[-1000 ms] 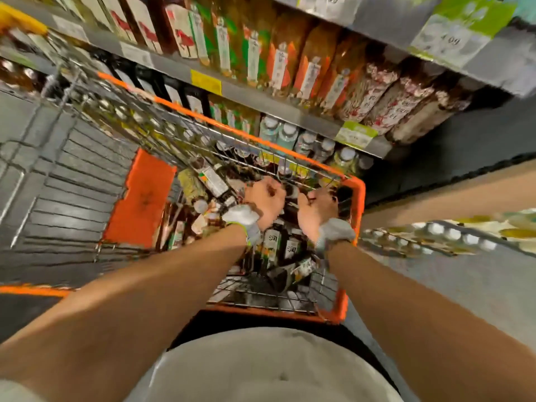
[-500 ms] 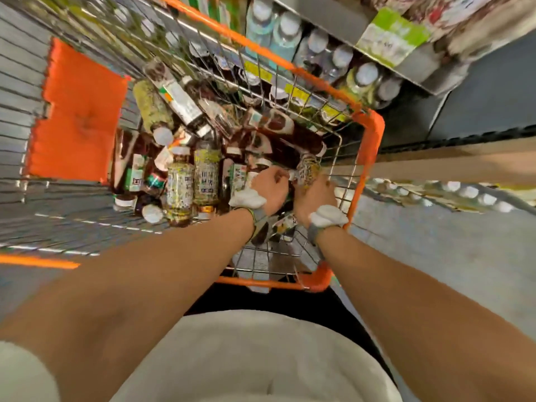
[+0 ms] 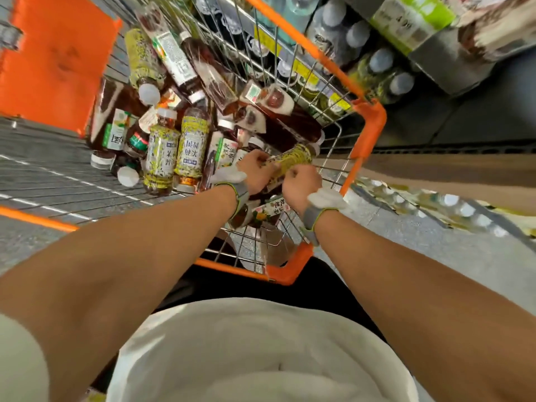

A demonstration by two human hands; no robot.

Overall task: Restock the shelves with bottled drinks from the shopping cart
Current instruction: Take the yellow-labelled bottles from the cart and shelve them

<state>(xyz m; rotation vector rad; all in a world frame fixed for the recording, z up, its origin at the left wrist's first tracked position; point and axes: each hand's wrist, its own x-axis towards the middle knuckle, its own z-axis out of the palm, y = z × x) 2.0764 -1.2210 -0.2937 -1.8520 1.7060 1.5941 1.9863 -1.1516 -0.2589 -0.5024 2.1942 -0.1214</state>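
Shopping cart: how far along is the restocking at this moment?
Done: the shelf holds capped bottles, but I cannot tell if this job put them there. In hand: the left hand and right hand grip one yellow-labelled bottle. Left: many bottles lie in the shopping cart.

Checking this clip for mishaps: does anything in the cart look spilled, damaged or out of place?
No spill or damage shows. The bottles lie jumbled on their sides in the shopping cart, pointing different ways. The left hand and right hand hold one yellow-labelled bottle.
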